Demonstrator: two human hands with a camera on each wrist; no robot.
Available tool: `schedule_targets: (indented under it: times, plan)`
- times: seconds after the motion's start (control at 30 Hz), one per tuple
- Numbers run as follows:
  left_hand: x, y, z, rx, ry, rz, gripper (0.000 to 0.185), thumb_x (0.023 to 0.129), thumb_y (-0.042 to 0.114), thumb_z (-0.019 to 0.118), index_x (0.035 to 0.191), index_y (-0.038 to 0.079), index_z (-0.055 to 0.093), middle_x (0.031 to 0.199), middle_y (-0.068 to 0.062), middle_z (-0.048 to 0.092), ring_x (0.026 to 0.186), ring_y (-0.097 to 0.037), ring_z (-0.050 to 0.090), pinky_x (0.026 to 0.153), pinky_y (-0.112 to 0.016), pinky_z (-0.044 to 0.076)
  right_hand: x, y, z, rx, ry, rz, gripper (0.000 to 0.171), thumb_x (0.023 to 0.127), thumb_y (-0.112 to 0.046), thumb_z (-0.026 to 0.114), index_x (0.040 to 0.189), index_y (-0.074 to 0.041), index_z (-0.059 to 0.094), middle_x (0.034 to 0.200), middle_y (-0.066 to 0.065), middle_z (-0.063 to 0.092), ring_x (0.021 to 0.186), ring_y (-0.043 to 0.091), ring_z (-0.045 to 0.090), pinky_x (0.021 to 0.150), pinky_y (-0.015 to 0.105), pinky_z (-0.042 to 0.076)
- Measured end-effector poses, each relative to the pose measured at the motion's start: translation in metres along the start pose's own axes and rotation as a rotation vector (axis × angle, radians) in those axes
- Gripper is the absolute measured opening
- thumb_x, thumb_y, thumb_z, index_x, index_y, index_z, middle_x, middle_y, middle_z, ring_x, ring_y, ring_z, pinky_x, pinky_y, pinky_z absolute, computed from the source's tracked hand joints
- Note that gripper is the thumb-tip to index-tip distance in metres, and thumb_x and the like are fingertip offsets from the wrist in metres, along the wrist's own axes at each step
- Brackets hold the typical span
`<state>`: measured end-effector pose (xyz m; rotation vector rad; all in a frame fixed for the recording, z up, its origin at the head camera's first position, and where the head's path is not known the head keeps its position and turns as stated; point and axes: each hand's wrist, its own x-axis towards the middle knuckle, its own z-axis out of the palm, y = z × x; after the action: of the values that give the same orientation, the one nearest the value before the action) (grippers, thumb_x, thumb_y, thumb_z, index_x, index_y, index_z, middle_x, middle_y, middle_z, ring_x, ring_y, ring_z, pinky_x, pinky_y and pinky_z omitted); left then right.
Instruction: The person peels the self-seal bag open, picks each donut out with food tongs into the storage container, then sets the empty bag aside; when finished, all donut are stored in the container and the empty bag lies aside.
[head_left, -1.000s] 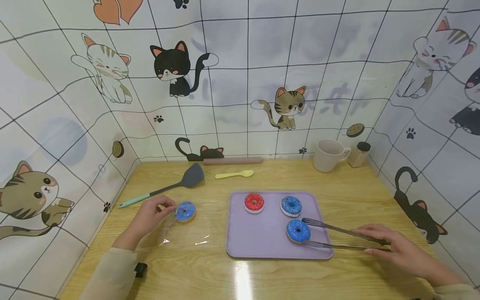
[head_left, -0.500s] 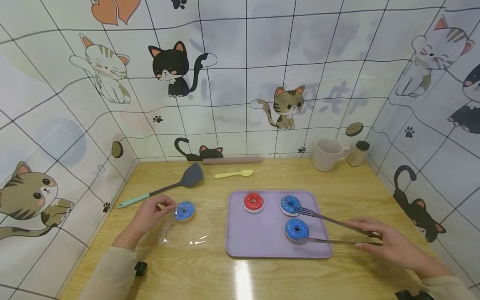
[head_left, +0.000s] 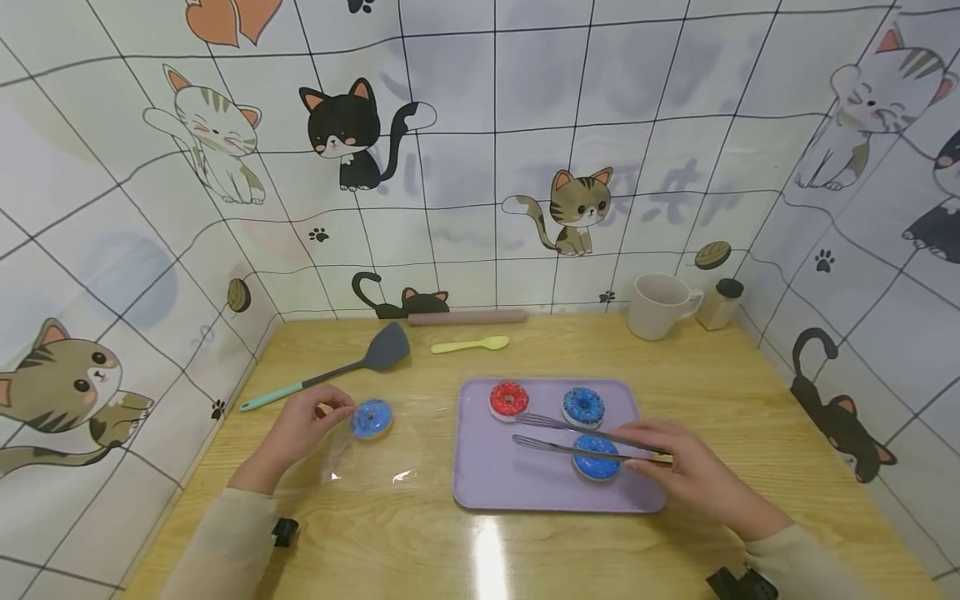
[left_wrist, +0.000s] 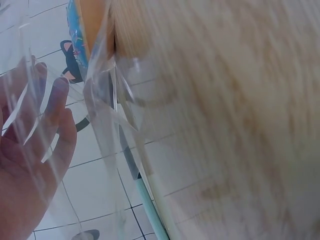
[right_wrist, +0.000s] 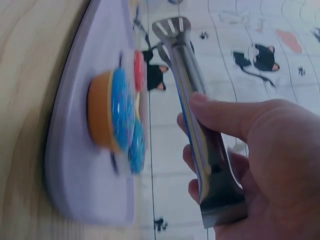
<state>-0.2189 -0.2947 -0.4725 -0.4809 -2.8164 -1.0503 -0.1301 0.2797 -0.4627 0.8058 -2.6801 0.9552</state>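
Note:
My left hand [head_left: 307, 425] pinches the edge of a clear plastic bag [head_left: 402, 478] on the table; a blue-iced toy donut [head_left: 372, 419] lies in the bag by the fingertips. In the left wrist view, see-through film [left_wrist: 102, 107] crosses in front of the hand. My right hand [head_left: 693, 471] grips metal tongs [right_wrist: 190, 85], thumb on one arm and fingers on the other. Their slotted tips are apart with nothing between them, over a lilac tray [head_left: 480, 479]. On the tray sit a red donut [head_left: 509, 401], a dark-speckled blue donut [head_left: 583, 407] and a plain blue donut [head_left: 596, 460], partly covered by the tongs.
Behind the left hand lies a spatula [head_left: 386, 347] with a mint handle. A yellow spoon [head_left: 470, 345] and a pinkish rolling pin [head_left: 468, 317] lie near the back wall. At the back right stand a beige mug [head_left: 657, 307] and a black-capped shaker [head_left: 721, 304].
My right hand has carried the tongs leftward over the tray, from around the blue donuts to left of them. The donuts have stayed put. My left hand keeps its hold on the bag.

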Motion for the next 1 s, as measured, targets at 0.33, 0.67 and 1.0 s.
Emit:
schedule_targets:
  times: [0.33, 0.67, 1.0]
  plan:
    - [-0.001, 0.003, 0.001, 0.006, 0.0, -0.009, 0.006, 0.099, 0.021, 0.072, 0.099, 0.018, 0.076, 0.096, 0.004, 0.074, 0.085, -0.009, 0.061, 0.072, -0.024, 0.05, 0.045, -0.038, 0.038, -0.024, -0.063, 0.043, 0.046, 0.091, -0.016, 0.08, 0.132, -0.034, 0.07, 0.131, -0.005, 0.068, 0.122, 0.02, 0.063, 0.097, 0.048, 0.055]
    - [0.001, 0.002, 0.001, -0.003, 0.004, -0.002, 0.004, 0.098, 0.021, 0.072, 0.099, 0.018, 0.076, 0.096, 0.004, 0.074, 0.084, -0.008, 0.061, 0.072, -0.023, 0.051, 0.079, -0.054, 0.071, 0.01, -0.134, 0.015, 0.044, 0.097, -0.024, 0.074, 0.138, -0.038, 0.065, 0.133, -0.008, 0.066, 0.126, 0.016, 0.059, 0.103, 0.046, 0.053]
    - [0.002, -0.002, 0.001, 0.006, 0.006, 0.003, 0.003, 0.098, 0.021, 0.073, 0.099, 0.02, 0.076, 0.096, 0.005, 0.074, 0.085, -0.009, 0.062, 0.072, -0.024, 0.051, 0.107, -0.069, 0.105, 0.022, -0.159, -0.004, 0.042, 0.097, -0.02, 0.075, 0.138, -0.023, 0.068, 0.134, 0.003, 0.066, 0.128, 0.025, 0.059, 0.107, 0.048, 0.05]
